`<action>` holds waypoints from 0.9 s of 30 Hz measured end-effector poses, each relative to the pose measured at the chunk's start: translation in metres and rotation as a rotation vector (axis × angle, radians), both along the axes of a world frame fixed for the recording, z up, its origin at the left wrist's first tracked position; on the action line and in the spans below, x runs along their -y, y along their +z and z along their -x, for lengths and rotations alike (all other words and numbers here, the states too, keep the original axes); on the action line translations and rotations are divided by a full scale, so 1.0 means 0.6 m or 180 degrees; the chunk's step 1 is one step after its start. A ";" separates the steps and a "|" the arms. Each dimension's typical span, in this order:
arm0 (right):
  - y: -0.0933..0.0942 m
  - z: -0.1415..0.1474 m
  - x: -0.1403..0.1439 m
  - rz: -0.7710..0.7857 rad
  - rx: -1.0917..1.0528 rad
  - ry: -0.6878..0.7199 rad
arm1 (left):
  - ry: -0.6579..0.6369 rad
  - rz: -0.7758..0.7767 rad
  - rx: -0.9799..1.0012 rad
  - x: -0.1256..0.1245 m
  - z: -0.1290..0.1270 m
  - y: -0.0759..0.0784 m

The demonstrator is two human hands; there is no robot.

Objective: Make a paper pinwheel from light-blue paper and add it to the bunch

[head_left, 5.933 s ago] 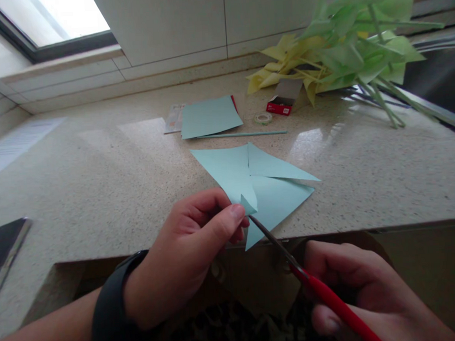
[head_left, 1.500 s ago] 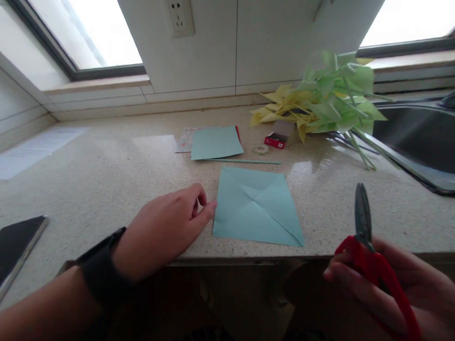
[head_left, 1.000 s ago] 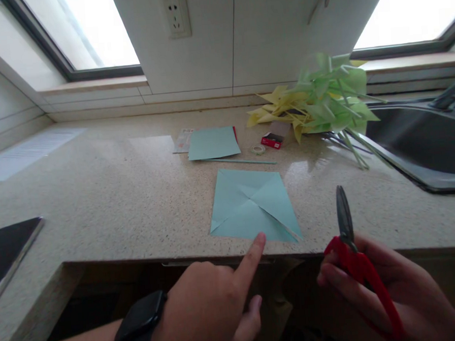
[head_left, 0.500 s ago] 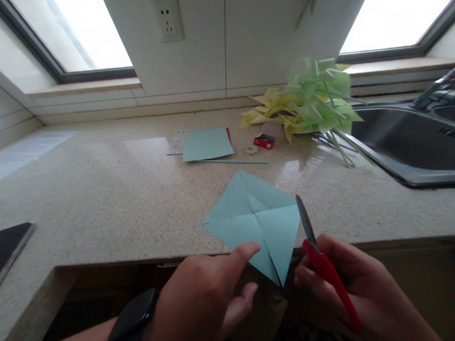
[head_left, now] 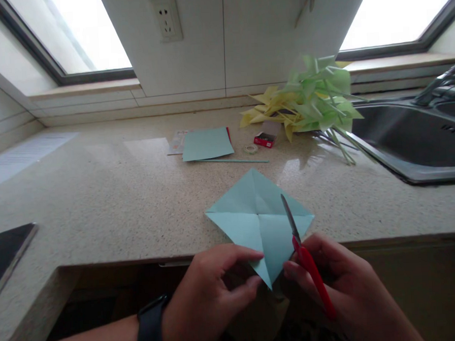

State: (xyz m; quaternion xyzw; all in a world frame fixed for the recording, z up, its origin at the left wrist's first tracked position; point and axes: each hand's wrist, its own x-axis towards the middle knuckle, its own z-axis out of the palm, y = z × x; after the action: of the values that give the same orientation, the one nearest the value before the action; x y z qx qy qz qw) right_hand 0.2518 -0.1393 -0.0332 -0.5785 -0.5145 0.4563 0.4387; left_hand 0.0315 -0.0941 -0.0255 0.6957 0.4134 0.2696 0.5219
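Half a second ago the left hand (head_left: 214, 293) only pressed a finger on the blue paper square (head_left: 258, 220); now it pinches the corner hanging over the counter (head_left: 118, 206) edge, and the paper has turned slightly. The right hand (head_left: 340, 292) grips one pair of red scissors (head_left: 304, 258), blades closed over the square. Behind the square: one blue sheet (head_left: 207, 143), one straw (head_left: 234, 161), one tape roll (head_left: 251, 149)

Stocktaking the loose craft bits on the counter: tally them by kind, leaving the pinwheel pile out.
Blue paper sheets: 2, the cut square at the hands and a flat sheet behind
Scissors: 1
Blue stick: 1
Tape roll: 1
Red box: 1
Total: 6
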 end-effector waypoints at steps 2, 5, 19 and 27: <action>0.000 0.002 0.001 0.0049 -0.0086 0.0042 | 0.0001 0.0350 0.0205 0.002 0.000 0.003; 0.002 0.006 0.004 0.0058 -0.0129 0.0004 | 0.0018 0.0825 0.0371 0.005 0.001 0.007; 0.023 0.037 0.002 0.0127 -0.0449 -0.0064 | 0.0058 0.0249 0.0079 0.003 0.011 0.014; 0.031 0.049 -0.012 0.0438 -0.1021 -0.0041 | -0.0228 -0.0276 -0.0036 -0.002 0.008 0.023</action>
State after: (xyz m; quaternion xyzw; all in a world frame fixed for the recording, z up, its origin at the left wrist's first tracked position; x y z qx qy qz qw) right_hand 0.2222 -0.1321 -0.0145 -0.5303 -0.4017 0.5740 0.4775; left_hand 0.0264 -0.0928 -0.0118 0.7335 0.3791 0.2645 0.4983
